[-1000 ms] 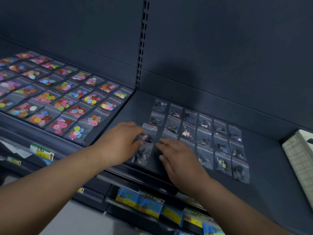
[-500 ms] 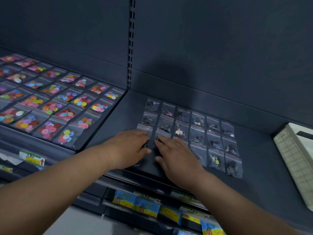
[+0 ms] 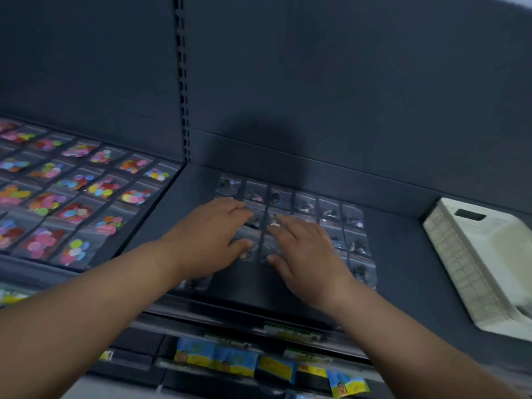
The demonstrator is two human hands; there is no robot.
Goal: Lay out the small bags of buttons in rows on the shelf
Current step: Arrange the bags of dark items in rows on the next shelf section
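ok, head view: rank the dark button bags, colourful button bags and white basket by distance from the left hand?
1. Dark button bags: on the shelf section straight ahead, touching the fingers of the left hand.
2. Colourful button bags: on the neighbouring shelf section, to its left.
3. White basket: far right, beyond the right hand.

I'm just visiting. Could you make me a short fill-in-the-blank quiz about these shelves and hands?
The small bags under the left hand and right hand hold ____ buttons.
The bags of colourful buttons lie to the hands' ____.
The basket at the right is ____.
Missing: dark, left, white.
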